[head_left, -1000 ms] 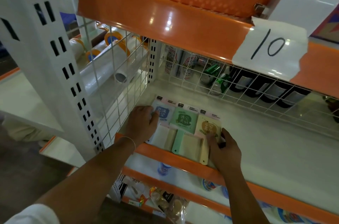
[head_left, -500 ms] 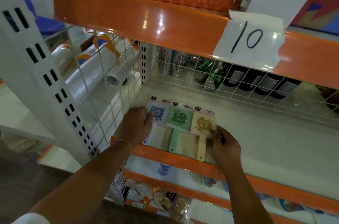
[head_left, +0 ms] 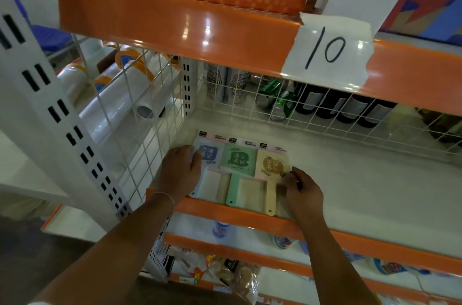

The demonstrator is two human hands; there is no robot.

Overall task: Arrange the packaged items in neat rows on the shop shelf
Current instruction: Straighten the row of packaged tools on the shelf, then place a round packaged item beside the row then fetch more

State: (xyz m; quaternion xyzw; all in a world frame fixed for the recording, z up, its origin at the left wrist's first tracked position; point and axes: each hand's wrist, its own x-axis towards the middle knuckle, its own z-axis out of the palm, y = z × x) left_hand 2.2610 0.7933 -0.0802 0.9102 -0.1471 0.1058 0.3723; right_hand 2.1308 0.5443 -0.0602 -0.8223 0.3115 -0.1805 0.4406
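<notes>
Packets: blue packet (head_left: 209,154), green packet (head_left: 238,160) and tan packet (head_left: 272,167) lay in one row at the shelf's (head_left: 362,194) front-left corner. Left hand (head_left: 180,171) rested flat on blue; right hand (head_left: 301,191) pinched tan's edge. Risk: a tug could skew the row.

Both forearms reach forward, left hand (head_left: 180,170) lying palm-down with loosely bent fingers, right hand (head_left: 303,192) curled, fingertips pinching.

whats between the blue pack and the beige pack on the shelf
In the head view, the green pack lies between the blue pack and the beige pack, its mint handle pointing toward the shelf's front edge.
</notes>
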